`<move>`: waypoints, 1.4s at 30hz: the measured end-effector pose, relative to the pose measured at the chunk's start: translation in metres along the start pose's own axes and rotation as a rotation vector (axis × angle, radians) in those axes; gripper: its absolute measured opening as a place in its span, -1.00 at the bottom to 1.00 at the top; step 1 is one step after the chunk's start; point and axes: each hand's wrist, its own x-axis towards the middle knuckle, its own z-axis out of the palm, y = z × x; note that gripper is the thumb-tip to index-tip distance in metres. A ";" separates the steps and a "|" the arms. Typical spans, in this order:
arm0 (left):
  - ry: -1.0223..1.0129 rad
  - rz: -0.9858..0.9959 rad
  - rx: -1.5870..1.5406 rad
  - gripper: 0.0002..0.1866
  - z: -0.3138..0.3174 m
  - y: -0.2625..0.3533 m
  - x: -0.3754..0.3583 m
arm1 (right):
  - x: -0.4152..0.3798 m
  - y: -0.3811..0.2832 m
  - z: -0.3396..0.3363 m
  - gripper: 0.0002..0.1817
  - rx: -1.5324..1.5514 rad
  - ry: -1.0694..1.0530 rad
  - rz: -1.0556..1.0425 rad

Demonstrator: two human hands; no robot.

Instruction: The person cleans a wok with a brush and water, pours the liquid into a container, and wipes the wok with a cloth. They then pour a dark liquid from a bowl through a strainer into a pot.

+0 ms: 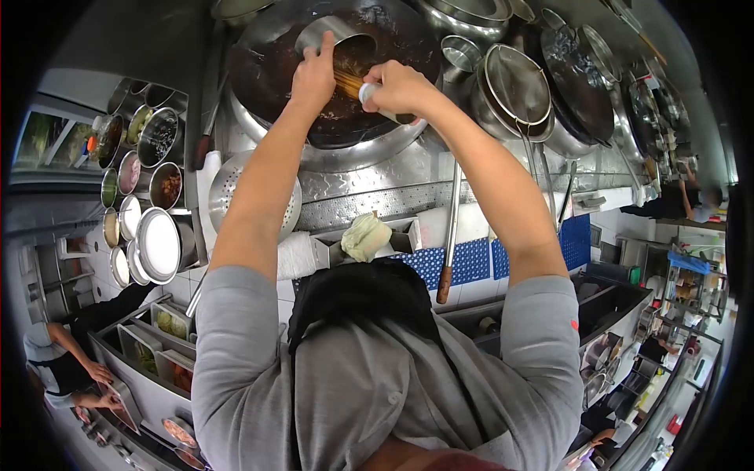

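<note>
Both hands occupied over the large wok (pixel 267 94); metal pot and brush in grip.
The left hand (pixel 314 77) holds the metal pot (pixel 320 33), which is tilted, its mouth facing the wok's interior. The right hand (pixel 397 88) is closed around the brush (pixel 345 82); the brush's bristles point toward the pot's mouth. Whether they touch it cannot be told. The wok sits toward the far edge of the steel worktop (pixel 353 184). A perforated colander (pixel 226 196) is just beside it on the left; a round mesh strainer (pixel 518 82) is to its right. At the near edge are a crumpled pale cloth (pixel 366 237), a blue patterned cloth (pixel 463 263) and a long wooden-ended handle (pixel 448 255) crossing that edge.
</note>
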 end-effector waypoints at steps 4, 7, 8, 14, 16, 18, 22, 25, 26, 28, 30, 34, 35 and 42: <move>-0.149 0.185 0.183 -0.29 -0.016 -0.007 0.036 | 0.009 0.019 0.010 -0.56 -0.623 0.116 -0.229; -0.071 0.149 0.175 -0.27 -0.014 -0.011 0.033 | 0.006 0.007 0.012 -0.57 -0.554 0.158 -0.199; 0.011 0.071 0.112 -0.26 -0.002 -0.016 0.022 | 0.007 0.002 0.010 -0.58 -0.417 0.117 -0.153; -0.095 0.043 0.121 -0.22 -0.022 -0.017 0.015 | 0.008 0.020 0.011 -0.66 -0.417 0.165 -0.240; -0.037 0.158 0.171 -0.25 -0.025 -0.019 0.023 | 0.006 0.014 0.006 -0.75 -0.700 0.233 -0.342; 0.062 0.151 0.117 -0.27 -0.024 -0.023 0.023 | -0.004 0.005 0.001 -0.80 -0.908 0.358 -0.400; 0.034 0.042 0.008 -0.26 -0.014 -0.027 0.002 | -0.041 -0.010 0.002 -0.72 -0.962 0.432 -0.384; -0.027 0.038 0.005 -0.26 -0.014 -0.021 0.002 | -0.011 0.000 0.023 -0.85 -1.058 0.616 -0.440; -0.040 0.030 0.025 -0.28 -0.013 -0.017 -0.001 | 0.002 0.009 0.033 -0.89 -1.116 0.697 -0.471; -0.052 0.026 0.064 -0.32 -0.010 -0.011 0.006 | 0.014 0.020 0.034 -0.86 -0.992 0.560 -0.491; -0.055 0.044 0.083 -0.35 -0.008 -0.013 0.010 | 0.002 0.030 0.027 -0.78 -0.769 0.338 -0.524; -0.099 0.052 0.080 -0.40 -0.018 -0.011 0.023 | -0.069 0.003 -0.008 -0.76 -0.755 0.206 -0.335; -0.101 0.059 0.080 -0.40 -0.017 -0.008 0.025 | -0.080 0.002 -0.009 -0.75 -0.765 0.240 -0.351; -0.174 0.097 0.017 -0.29 -0.003 0.008 0.041 | 0.009 0.021 0.026 -0.73 -0.686 0.377 -0.332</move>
